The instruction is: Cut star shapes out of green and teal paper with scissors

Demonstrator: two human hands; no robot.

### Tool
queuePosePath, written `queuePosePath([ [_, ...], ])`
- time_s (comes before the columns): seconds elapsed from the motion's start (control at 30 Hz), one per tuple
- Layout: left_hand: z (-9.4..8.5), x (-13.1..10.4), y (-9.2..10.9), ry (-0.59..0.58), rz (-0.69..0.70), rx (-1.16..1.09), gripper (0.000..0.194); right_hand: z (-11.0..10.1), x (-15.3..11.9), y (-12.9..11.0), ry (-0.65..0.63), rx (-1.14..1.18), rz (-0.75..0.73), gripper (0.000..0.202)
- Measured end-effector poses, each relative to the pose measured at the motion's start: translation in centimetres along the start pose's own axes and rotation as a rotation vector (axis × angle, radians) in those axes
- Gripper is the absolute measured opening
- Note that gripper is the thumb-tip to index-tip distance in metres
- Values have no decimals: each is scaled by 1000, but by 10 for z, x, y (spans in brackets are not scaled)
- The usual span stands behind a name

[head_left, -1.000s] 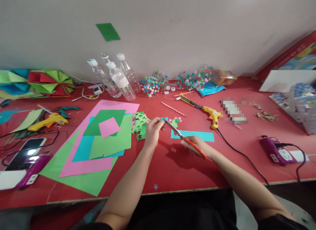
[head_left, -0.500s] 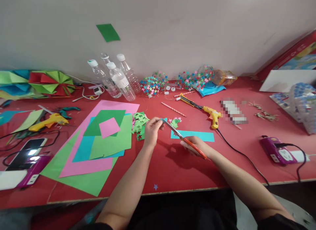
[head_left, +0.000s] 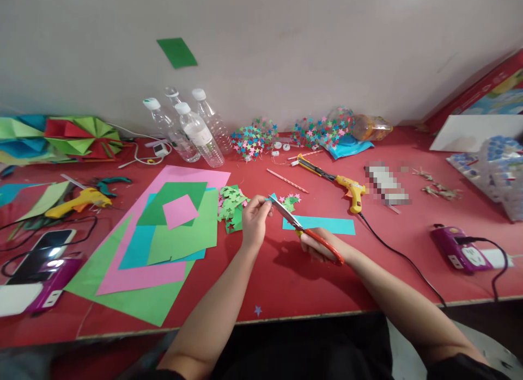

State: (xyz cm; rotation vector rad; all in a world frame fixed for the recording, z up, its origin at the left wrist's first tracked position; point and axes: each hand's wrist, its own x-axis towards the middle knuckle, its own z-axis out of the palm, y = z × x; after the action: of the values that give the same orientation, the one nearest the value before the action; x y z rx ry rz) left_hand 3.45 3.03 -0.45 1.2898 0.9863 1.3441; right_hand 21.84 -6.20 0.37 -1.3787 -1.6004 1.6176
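Observation:
My right hand [head_left: 321, 245] grips a pair of scissors [head_left: 322, 239] by its red handle, the blades pointing up and left. The blade tips meet a small blue piece of paper [head_left: 273, 197] that my left hand [head_left: 257, 211] pinches between thumb and fingers. Most of that piece is hidden by the fingers and blades. Beneath the scissors lies a light-blue paper strip [head_left: 327, 226]. Green paper stars [head_left: 291, 202] sit just beyond the blades. A larger heap of green star cut-outs [head_left: 232, 203] is left of my left hand.
Coloured paper sheets [head_left: 183, 238] overlap on the left. Clear plastic bottles [head_left: 200, 138] stand by the wall. A yellow glue gun [head_left: 350, 190] lies to the right, its cord running to the front edge. One blue star [head_left: 257, 310] rests near that edge. A purple power socket [head_left: 461, 249] sits far right.
The scissor blades look slightly more open than before, with the handle tilted a little. Both hands stay at nearly the same place.

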Motion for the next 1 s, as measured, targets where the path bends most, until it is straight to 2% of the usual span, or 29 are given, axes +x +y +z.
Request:
queuePosePath([
  [0.4,2,-1,0,-23,-49,-8,19,9,5,10,45,83,60,55],
  [0.7,2,-1,2,-38,-44,-5,21,9,2,-3,83,24,106,55],
  [0.93,4,-2,-4,14,31,27,16,12,4,-1,84,47,109,53],
  [1.0,5,-3,-6,31,34,-26,13,13,5,0,81,48,112,52],
])
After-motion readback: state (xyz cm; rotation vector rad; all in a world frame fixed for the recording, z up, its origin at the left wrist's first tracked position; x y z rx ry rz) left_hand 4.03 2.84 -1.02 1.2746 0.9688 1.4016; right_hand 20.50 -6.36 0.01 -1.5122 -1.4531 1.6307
